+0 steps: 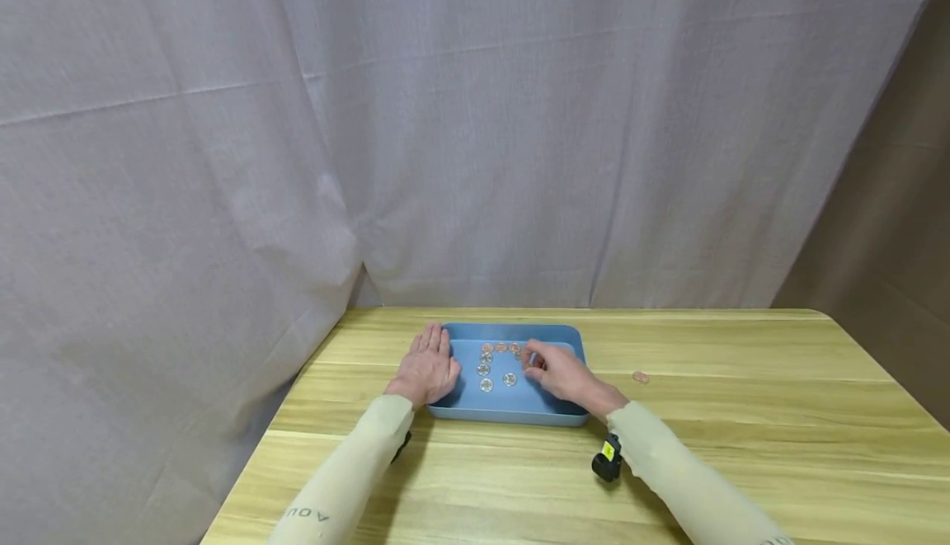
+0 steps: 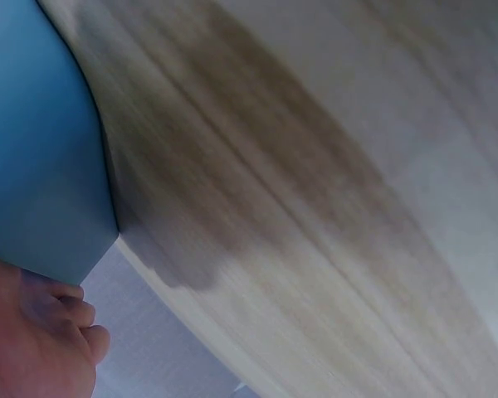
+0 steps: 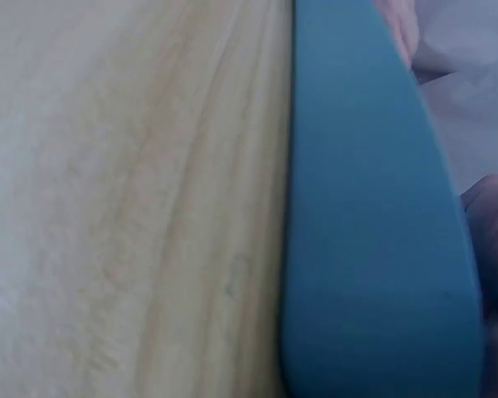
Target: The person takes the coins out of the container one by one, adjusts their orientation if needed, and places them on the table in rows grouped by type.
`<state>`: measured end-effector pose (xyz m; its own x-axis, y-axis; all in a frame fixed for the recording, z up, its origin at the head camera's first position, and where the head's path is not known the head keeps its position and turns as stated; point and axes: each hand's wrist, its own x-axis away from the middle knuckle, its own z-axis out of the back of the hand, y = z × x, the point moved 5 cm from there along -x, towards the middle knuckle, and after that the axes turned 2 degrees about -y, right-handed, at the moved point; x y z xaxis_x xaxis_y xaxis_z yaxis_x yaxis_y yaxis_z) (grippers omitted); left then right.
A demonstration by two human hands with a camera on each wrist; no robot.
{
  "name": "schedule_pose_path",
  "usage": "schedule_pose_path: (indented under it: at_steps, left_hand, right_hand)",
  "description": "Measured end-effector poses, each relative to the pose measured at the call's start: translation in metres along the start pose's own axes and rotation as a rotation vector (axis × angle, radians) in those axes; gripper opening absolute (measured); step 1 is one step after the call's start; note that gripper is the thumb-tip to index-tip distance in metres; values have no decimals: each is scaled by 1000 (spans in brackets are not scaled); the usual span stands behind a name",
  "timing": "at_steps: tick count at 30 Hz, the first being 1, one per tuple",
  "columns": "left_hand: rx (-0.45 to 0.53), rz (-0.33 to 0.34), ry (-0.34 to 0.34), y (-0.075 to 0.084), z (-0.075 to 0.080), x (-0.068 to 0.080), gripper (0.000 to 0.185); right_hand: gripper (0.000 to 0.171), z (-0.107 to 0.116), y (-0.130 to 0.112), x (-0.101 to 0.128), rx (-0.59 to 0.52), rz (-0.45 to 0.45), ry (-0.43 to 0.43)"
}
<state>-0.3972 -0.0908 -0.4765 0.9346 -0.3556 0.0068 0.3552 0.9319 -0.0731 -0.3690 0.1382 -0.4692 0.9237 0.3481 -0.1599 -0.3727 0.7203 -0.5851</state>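
A blue tray (image 1: 512, 417) lies on the table with several coins in it. Copper-coloured coins, such as this copper coin (image 1: 500, 347), form a row near its far side. Silver-coloured coins run down from the row's left end, and one silver coin (image 1: 510, 379) lies apart to the right. My left hand (image 1: 425, 365) rests over the tray's left rim, fingers straight. Inside the tray's right half, my right hand (image 1: 557, 369) pinches a copper coin (image 1: 519, 356) at its fingertips, partly hidden. In the right wrist view, the tray wall (image 3: 373, 215) covers much of that hand.
Another copper coin (image 1: 641, 377) lies on the wooden table (image 1: 742, 413), right of the tray. A grey curtain (image 1: 482, 133) hangs behind the table, and a brown one (image 1: 891, 240) hangs at the right.
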Motion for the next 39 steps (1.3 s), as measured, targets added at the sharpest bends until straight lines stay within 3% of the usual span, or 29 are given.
schedule_pose_path:
  at_steps: [22,34,39]
  left_hand:
    - [5,-13,-7,-1,0,1,64]
    - [5,-1,-4,-5,-2,4,64]
    - [15,5,8,-7,-2,8,64]
  right_hand:
    - [10,55,7,39,41,55,78]
    - [9,73,32,51,74,56,96]
    - [8,80,39,56,37,41,92]
